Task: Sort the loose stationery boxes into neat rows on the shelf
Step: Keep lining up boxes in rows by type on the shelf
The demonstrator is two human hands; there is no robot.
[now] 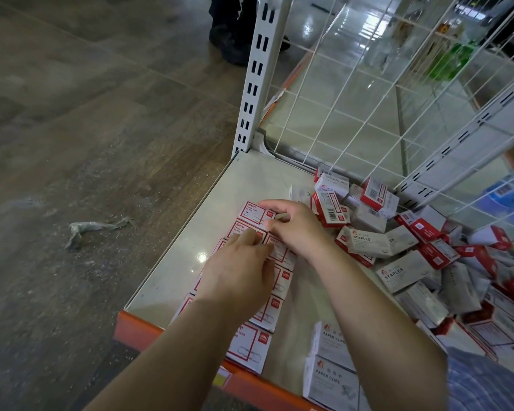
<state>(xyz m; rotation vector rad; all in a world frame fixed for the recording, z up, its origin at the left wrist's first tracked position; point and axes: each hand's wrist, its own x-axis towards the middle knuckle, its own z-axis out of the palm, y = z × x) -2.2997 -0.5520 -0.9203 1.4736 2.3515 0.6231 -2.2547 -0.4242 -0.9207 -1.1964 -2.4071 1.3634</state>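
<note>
On the pale shelf (172, 256), edged along its front by an orange strip (149, 330), both hands work at the far end of a row of red-and-white paper clip boxes (250, 342) that lie flat, side by side, running from the front edge toward the back. The left hand (238, 271) lies on top of the row, its fingers bent with their tips on the box tops; whether it grips any box cannot be told. The right hand (294, 226) reaches in from the right, its thumb and fingers pinching a small box (257, 213) at the far end of the row. To the right, toward the back corner and along the right side of the shelf, a loose pile of staples boxes (413, 256) lies jumbled at all angles. Near the front edge, two grey paper clip boxes (333, 369) stand touching. A white wire grid (353, 93) backs the shelf, and a crumpled scrap (83, 229) lies on the wooden floor (72, 114) to the left.
</note>
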